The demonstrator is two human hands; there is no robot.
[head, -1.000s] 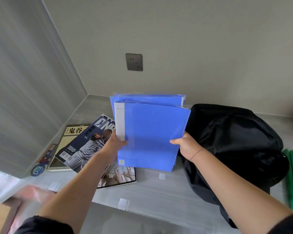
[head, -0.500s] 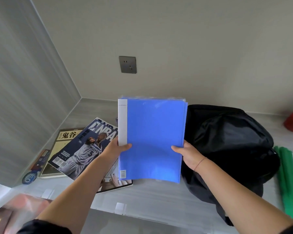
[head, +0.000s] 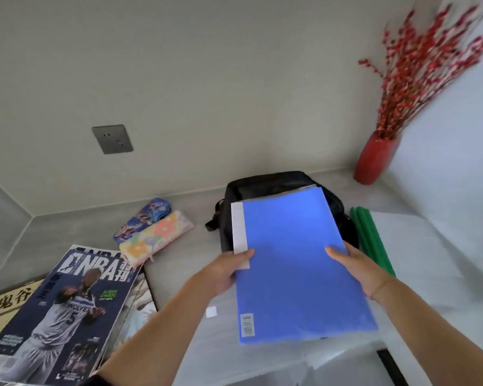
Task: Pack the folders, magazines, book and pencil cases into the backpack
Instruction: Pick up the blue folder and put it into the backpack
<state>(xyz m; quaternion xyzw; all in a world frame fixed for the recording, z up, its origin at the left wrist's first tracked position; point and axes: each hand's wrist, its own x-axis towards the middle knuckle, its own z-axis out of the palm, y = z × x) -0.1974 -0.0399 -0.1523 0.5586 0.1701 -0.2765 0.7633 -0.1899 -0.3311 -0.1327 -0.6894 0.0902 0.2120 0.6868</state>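
Note:
I hold the blue folders (head: pixel 296 263) as one stack above the grey table, tilted away from me. My left hand (head: pixel 229 270) grips the white-spined left edge, and my right hand (head: pixel 354 268) grips the right edge. The stack's far end covers much of the black backpack (head: pixel 265 185) lying behind it. An NBA magazine (head: pixel 67 310) lies at the front left on top of another magazine and a book (head: pixel 9 299) with Chinese characters. Two pencil cases lie beyond them: a floral one (head: pixel 156 235) and a dark blue printed one (head: pixel 145 215).
A red vase (head: pixel 374 160) with red berry branches stands in the back right corner. Green rods (head: pixel 371 240) lie right of the backpack. A wall socket (head: pixel 112 139) sits on the back wall. The table's front edge (head: pixel 346 355) runs below the folders.
The folders have moved right and now tilt flatter over the backpack. My view has swung right, which brings the pencil cases and the vase into sight.

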